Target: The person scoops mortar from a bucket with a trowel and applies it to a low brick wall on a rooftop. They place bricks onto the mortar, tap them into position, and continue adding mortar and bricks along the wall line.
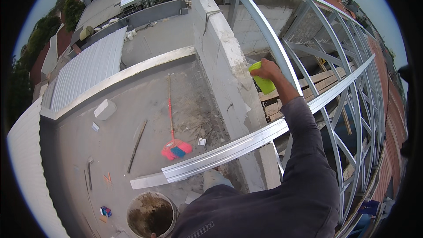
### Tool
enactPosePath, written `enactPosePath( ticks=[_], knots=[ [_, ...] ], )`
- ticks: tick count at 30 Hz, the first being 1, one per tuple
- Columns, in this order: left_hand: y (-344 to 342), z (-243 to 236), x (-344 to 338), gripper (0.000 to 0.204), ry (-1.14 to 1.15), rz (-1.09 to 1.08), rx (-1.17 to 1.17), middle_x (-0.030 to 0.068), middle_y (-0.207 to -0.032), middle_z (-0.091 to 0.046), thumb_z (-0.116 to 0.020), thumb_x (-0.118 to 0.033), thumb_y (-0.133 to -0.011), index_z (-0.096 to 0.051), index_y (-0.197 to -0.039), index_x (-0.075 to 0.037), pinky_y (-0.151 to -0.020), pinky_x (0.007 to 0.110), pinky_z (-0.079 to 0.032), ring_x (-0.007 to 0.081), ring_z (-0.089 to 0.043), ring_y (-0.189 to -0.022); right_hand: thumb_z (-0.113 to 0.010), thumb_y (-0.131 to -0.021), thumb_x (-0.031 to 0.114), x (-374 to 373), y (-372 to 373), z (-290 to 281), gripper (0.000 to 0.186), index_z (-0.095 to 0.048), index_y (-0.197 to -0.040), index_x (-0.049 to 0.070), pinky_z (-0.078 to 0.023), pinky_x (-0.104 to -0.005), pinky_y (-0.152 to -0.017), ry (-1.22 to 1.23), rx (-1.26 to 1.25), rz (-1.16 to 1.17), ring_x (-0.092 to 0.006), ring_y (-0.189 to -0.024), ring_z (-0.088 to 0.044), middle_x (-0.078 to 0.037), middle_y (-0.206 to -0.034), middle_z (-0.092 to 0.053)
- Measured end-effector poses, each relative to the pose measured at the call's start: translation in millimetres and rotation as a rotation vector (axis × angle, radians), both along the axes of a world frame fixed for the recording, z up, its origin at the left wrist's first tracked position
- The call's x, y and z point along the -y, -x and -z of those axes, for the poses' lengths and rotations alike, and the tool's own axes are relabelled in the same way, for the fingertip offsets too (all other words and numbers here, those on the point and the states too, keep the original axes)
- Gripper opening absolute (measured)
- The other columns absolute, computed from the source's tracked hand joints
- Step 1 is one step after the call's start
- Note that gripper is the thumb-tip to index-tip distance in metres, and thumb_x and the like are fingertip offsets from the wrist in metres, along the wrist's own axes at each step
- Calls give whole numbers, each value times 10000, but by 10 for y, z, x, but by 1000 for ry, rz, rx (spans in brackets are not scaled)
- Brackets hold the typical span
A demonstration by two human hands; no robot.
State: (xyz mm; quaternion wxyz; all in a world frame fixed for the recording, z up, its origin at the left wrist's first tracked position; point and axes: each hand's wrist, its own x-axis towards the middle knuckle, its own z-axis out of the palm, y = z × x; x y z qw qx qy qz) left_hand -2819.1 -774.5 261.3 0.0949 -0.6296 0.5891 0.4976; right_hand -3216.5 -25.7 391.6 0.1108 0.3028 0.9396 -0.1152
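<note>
My right hand [269, 71] is closed round a lime-green plastic container [263, 84], held tilted at the top of the light block wall [220, 48], beside the silver roof truss [260, 22]. My dark-sleeved arm crosses a long silver metal channel [224, 152]. Below, at the bottom edge, a small part of my left hand [153, 235] shows at the rim of a dirty bucket [164, 200] with dark muddy residue inside; the rest of that hand is hidden.
A grey roof slab [110, 150] holds a pink-and-blue mop [176, 149], sticks [136, 145], a white block [105, 109] and a small box [105, 211]. Wooden planks [277, 110] lie beneath the steel frame at right. Corrugated sheets [88, 70] border the left.
</note>
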Motion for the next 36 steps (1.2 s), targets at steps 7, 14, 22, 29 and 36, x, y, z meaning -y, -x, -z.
enactPosePath(
  ticks=[7, 14, 22, 29, 36],
  knots=[
    [61, 13, -461, 477, -6, -64, 12, 101, -1026, -642, -818, -167, -791, -581, -1171, -5, -733, 403, -557, 254, -669, -856, -828, -728, 563, -323, 1635, -432, 880, -576, -1367, 13, -545, -466, -996, -10, -306, 7, -359, -1182, -695, -216, -1278, -705],
    [163, 47, -656, 456, -3, -81, 6, 94, -999, -640, -819, -203, -799, -591, -1142, -7, -727, 403, -553, 250, -665, -841, -871, -776, 367, -397, 1858, -215, 725, -533, -1308, 8, -563, -435, -965, 387, -1065, -59, -346, -1109, -719, -208, -1191, -725],
    [381, 91, -684, 438, 0, -72, 33, 86, -967, -637, -820, -243, -808, -603, -1108, -10, -721, 402, -548, 245, -661, -823, -872, -703, 472, -382, 1088, 175, 818, -591, -1276, -41, -574, -449, -919, 225, -342, -115, -391, -1063, -724, -265, -1124, -731],
    [544, 117, -668, 428, 9, -76, 72, 79, -939, -634, -821, -279, -815, -613, -1079, -13, -716, 401, -545, 241, -657, -808, -817, -680, 545, -464, 2051, 79, 834, -680, -1282, -16, -574, -427, -926, 71, 13, -155, -348, -1092, -730, -225, -1213, -733],
    [517, 115, -601, 424, -1, -82, 91, 72, -911, -632, -822, -314, -823, -624, -1049, -16, -710, 401, -541, 237, -653, -792, -805, -755, 605, -494, 3173, -1181, 820, -633, -1382, 106, -548, -465, -985, -135, -366, 49, -319, -1205, -696, -151, -1318, -709]
  ],
)
